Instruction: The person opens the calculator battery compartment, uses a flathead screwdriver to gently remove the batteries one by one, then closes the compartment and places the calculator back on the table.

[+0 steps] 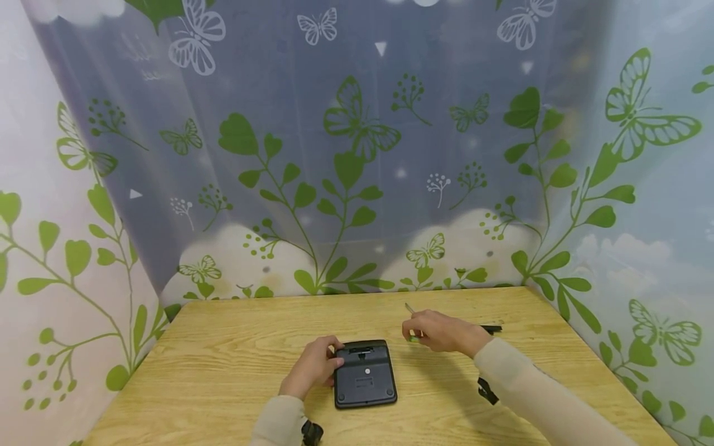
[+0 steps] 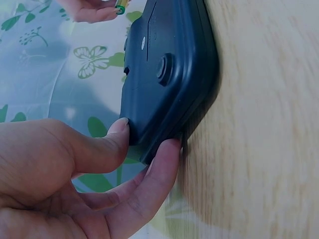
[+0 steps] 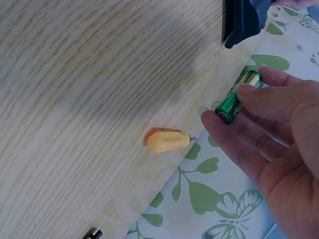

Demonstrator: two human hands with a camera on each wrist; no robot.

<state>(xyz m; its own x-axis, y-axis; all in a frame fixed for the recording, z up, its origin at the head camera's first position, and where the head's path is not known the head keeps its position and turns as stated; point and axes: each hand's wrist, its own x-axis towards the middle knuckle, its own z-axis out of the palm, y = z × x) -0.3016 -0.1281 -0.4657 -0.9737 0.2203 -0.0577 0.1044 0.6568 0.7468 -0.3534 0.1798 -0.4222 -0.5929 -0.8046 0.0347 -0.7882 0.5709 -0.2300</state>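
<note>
A black device (image 1: 365, 375), like a calculator lying back side up, rests on the wooden table with a slot near its far edge. The left hand (image 1: 315, 367) grips its left side; in the left wrist view the thumb and fingers (image 2: 162, 159) pinch the casing (image 2: 164, 94) at a corner. To the right of the device, the right hand (image 1: 440, 331) is held above the table. Between its thumb and fingers it holds a green and gold battery (image 3: 239, 97), seen in the right wrist view. Whether the slot holds anything cannot be told.
A screwdriver with a yellow-orange handle (image 3: 167, 141) lies on the table, mostly hidden behind the right hand in the head view. A black object (image 1: 492, 328) lies beyond the right wrist. Curtains (image 1: 357, 186) with leaves and butterflies hang behind the table (image 1: 223, 347) and at both sides.
</note>
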